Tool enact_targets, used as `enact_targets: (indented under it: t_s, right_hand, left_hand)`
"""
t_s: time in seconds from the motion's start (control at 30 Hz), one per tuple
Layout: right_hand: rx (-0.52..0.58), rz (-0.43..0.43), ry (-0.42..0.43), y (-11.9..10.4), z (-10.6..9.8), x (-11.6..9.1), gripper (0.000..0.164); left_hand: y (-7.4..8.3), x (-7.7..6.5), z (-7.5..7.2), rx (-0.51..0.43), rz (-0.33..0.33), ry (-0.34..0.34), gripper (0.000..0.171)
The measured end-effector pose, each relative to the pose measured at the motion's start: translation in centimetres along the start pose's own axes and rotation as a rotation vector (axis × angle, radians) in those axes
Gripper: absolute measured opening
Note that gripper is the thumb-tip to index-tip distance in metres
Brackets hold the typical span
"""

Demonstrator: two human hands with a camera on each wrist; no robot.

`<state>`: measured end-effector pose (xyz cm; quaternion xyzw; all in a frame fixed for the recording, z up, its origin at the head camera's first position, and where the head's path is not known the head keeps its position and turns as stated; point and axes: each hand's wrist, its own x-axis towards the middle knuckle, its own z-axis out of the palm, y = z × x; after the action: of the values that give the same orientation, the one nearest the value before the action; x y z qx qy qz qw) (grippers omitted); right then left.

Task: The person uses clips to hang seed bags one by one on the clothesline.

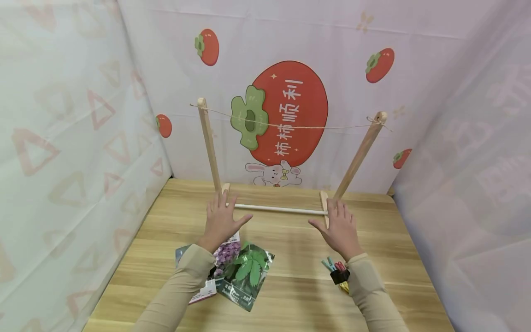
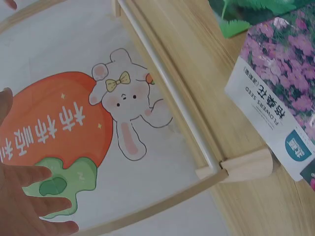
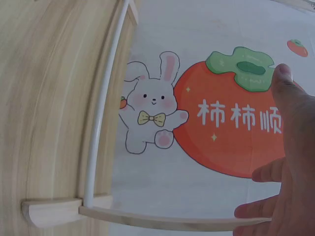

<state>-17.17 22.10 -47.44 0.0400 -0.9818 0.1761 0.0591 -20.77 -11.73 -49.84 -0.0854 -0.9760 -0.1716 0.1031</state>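
Observation:
A wooden stand has two uprights, the left post (image 1: 210, 147) and the right post (image 1: 360, 157), joined low down by a white rod (image 1: 278, 209). Thin twine (image 1: 290, 127) is tied between the tops of the posts. My left hand (image 1: 221, 219) is spread with straight fingers in front of the left post's base, holding nothing. On the other side, my right hand (image 1: 341, 230) is likewise spread beside the right post's foot, its palm bare in the right wrist view. Seed packets lie under and beside my left forearm, one with a green leaf (image 1: 247, 275), one with pink flowers (image 2: 288, 69).
Small teal and pink clips (image 1: 335, 264) lie by my right wrist, partly hidden by the black wrist camera (image 1: 340, 276). The wooden table (image 1: 298, 258) is enclosed by a printed cloth backdrop (image 1: 348, 83) behind and cloth walls at both sides.

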Motion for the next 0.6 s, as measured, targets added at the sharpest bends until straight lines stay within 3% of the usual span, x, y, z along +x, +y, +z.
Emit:
enact_targets:
  t_s: [0.17, 0.43, 0.6]
  right_hand:
    - [0.0, 0.021, -0.012, 1.2, -0.7, 0.1, 0.092]
    - [0.0, 0.042, -0.014, 2.6, -0.9, 0.0, 0.092]
    - [-0.001, 0.045, -0.024, 3.0, -0.6, -0.4, 0.092]
  left_hand:
    - [-0.7, 0.0, -0.3, -0.036, -0.029, -0.01, 0.087]
    - [-1.8, 0.2, -0.8, -0.003, -0.02, 0.008, 0.088]
    - [-2.7, 0.1, -1.3, -0.051, -0.048, -0.012, 0.09]
